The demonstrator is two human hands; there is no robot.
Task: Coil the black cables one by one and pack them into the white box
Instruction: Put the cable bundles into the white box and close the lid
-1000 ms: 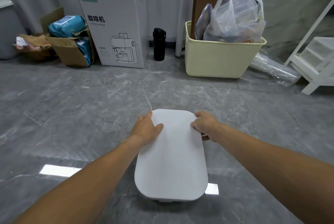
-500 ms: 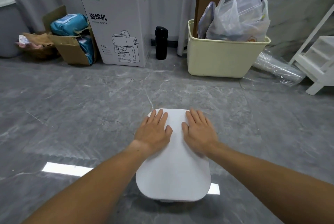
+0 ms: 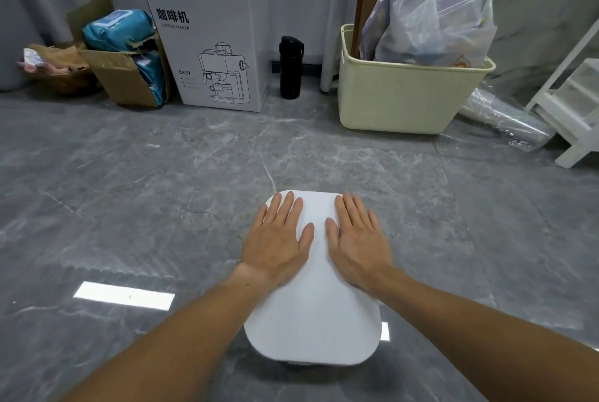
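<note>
Grey floor [image 3: 162,207]; white box [image 3: 314,320] contents hidden.

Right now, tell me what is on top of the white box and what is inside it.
Both hands lie flat on the white box: left hand, right hand. Its closed top hides the inside, so no cables can be seen.

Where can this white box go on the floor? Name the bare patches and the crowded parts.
Bare grey floor lies left of the white box, up to the coffee maker carton, and right of it, below the cream bin. Both hands, left hand and right hand, lie flat on the lid. The back wall is crowded: cardboard box, black bottle, white rack.
</note>
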